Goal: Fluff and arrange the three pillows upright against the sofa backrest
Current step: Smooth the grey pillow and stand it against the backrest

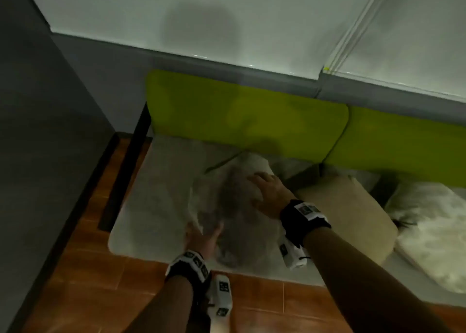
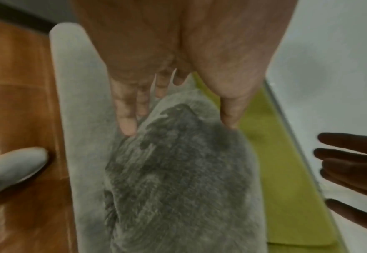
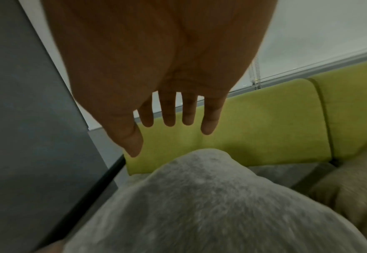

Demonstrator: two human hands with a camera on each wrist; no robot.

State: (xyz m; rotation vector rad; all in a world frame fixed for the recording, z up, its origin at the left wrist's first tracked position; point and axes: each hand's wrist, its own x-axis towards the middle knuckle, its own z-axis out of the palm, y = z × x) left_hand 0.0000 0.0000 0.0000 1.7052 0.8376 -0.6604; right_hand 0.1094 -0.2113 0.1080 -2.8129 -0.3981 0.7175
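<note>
Grey furry pillow (image 1: 237,214) lies on the sofa seat (image 1: 161,181) near its left front corner, between both hands. Left hand (image 1: 204,237), fingers straight, touches its near-left side. Right hand (image 1: 269,191), fingers spread flat, at its far-right top.

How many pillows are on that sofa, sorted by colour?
Grey furry pillow: 1, lying on the seat, with the left hand and right hand on it.
Beige pillow: 1
White furry pillow: 1
Total: 3 pillows, none yet upright against the green backrest.
</note>
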